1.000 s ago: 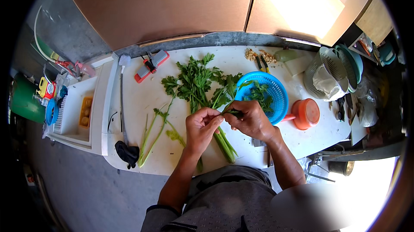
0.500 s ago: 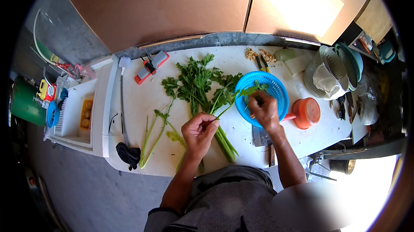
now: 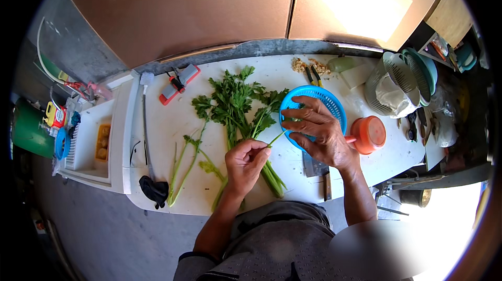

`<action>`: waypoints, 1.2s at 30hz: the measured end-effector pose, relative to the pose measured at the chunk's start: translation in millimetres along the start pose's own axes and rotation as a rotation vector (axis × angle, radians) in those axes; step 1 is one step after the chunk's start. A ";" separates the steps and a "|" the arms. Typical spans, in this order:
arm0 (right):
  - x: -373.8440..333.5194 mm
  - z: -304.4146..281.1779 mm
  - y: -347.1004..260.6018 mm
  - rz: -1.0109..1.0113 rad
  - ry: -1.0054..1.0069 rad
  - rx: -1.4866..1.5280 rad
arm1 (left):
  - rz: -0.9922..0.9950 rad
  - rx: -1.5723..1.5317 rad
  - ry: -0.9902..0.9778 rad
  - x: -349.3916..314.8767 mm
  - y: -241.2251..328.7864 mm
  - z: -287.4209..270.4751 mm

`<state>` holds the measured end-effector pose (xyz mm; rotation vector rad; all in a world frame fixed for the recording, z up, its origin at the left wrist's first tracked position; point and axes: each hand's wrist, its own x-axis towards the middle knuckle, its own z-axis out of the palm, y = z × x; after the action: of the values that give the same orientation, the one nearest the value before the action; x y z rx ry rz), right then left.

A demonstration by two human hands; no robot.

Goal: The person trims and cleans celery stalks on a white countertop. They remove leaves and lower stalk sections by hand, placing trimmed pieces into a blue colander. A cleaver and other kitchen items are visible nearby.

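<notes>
The left hand (image 3: pixel 246 163) is pinching a thin green stem (image 3: pixel 277 138) between thumb and fingers above the white tabletop (image 3: pixel 162 124), the stem's far end pointing toward the right hand. The right hand (image 3: pixel 325 140) is spreading its fingers wide over the near side of a blue basket (image 3: pixel 334 100), covering much of its inside; whether a fingertip is touching the stem, one cannot tell. Just beyond the left hand, a leafy bunch (image 3: pixel 235 100) of celery is lying at the middle of the tabletop, its leaves fanning away from the person and its pale stalks running toward the near edge. Loose stalks (image 3: pixel 180 174) are resting to the left, near a black cloth (image 3: pixel 153 191). A cleaver (image 3: pixel 315 167) is lying below the right hand, its handle pointing to the near edge. An orange pot (image 3: pixel 369 134) is sitting just right of the basket, its handle reaching toward the right wrist. Behind the basket, a yellow-and-black cutter (image 3: pixel 314 76) is lying beside a scatter of tan bits (image 3: pixel 299 65). At far left, an orange tray (image 3: pixel 102 142) is sitting in a white sink (image 3: pixel 89 158).
</notes>
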<state>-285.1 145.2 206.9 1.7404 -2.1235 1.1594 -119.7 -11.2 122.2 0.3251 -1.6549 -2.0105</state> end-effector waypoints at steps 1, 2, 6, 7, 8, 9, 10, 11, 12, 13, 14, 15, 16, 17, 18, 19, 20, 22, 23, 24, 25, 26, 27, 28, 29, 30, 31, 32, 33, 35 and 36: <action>3.4 10.2 -0.1 -0.035 -0.014 0.013 | 0.001 -0.001 0.008 -2.5 2.0 -3.9; 4.5 12.2 -1.4 -0.033 -0.031 0.007 | 0.003 -0.001 0.019 -5.5 3.6 -6.0; -1.3 14.5 -2.6 -0.040 -0.048 0.037 | 0.084 0.034 -0.035 -4.2 -6.8 -8.5; -2.0 16.2 -6.6 -0.011 -0.024 0.043 | 0.097 0.035 -0.048 -2.8 -2.4 -6.1; -2.8 17.6 -7.9 0.017 -0.003 0.043 | 0.114 0.050 -0.073 -2.7 0.8 -5.0; -5.6 24.4 -5.3 0.030 0.030 0.052 | 0.110 0.104 -0.086 -5.8 5.8 -6.4; -6.3 26.6 -6.2 0.055 0.051 0.056 | 0.108 0.142 -0.112 -6.8 7.8 -4.2; -7.7 30.2 -6.8 0.100 0.092 0.074 | 0.131 0.156 -0.107 -8.3 7.4 -4.0; -10.3 35.0 -6.0 0.147 0.132 0.091 | 0.153 0.169 -0.103 -10.1 6.8 -4.3; -19.9 36.8 6.1 0.356 0.211 0.277 | 0.175 0.179 -0.107 -10.7 7.1 -3.9; -27.0 34.0 20.9 0.564 0.287 0.467 | 0.203 0.191 -0.080 -11.6 7.7 -6.6; -30.5 25.4 34.4 0.664 0.302 0.501 | 0.231 0.202 -0.054 -13.3 8.0 -11.7; -34.5 20.9 48.3 0.622 0.323 0.545 | 0.260 0.214 -0.030 -13.7 7.3 -17.0; -36.1 17.0 56.0 0.636 0.318 0.512 | 0.237 0.136 -0.006 -11.3 2.7 -24.1; -37.6 13.0 63.6 0.650 0.313 0.478 | 0.217 0.111 0.030 -7.1 0.3 -34.7; -42.1 7.2 76.3 0.670 0.218 0.339 | 0.208 0.046 0.066 -0.7 8.6 -44.6; -46.0 4.8 85.1 0.606 0.191 0.168 | 0.147 0.008 0.173 5.6 15.4 -53.7; -55.7 4.9 102.7 0.470 0.135 -0.172 | 0.210 0.076 0.317 24.9 26.7 -85.3; -68.0 3.5 114.6 0.581 0.051 -0.219 | 0.239 0.137 0.363 35.8 28.1 -112.1; -75.7 5.8 117.3 0.648 0.061 -0.147 | 0.273 0.143 0.393 46.1 30.1 -136.0; -82.7 7.7 118.7 0.714 0.072 -0.074 | 0.286 0.166 0.464 55.4 29.8 -160.5; -88.3 11.5 119.1 0.778 0.078 0.004 | 0.349 0.194 0.486 63.3 25.8 -192.3; -94.7 15.4 118.6 0.761 0.076 0.041 | 0.371 0.197 0.522 69.2 22.8 -224.1; -101.5 18.3 118.4 0.779 0.080 0.065 | 0.353 0.225 0.579 75.4 25.3 -247.5; -107.0 22.6 116.7 0.793 0.076 0.095 | 0.355 0.227 0.655 76.6 22.8 -282.2; -112.6 24.1 112.6 0.813 0.076 0.120 | 0.405 0.203 0.662 76.3 27.1 -305.7; -111.7 28.2 103.9 0.819 0.069 0.126 | 0.414 0.257 0.699 74.3 28.8 -326.5; -114.9 35.7 100.8 0.808 0.071 0.175 | 0.407 0.251 0.708 70.1 25.1 -352.8; -116.3 42.8 96.8 0.805 0.034 0.166 | 0.369 0.555 0.818 66.8 16.2 -366.6; -121.4 55.3 86.5 0.794 -0.003 0.174 | 0.386 1.084 0.896 66.8 1.5 -358.5; -121.7 59.1 80.5 0.793 -0.025 0.184 | 0.449 1.312 0.874 63.8 -10.0 -341.0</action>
<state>-299.1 201.9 60.6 0.9393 -2.9057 1.5284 -8.8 -330.5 43.4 0.9664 -1.8790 -0.1244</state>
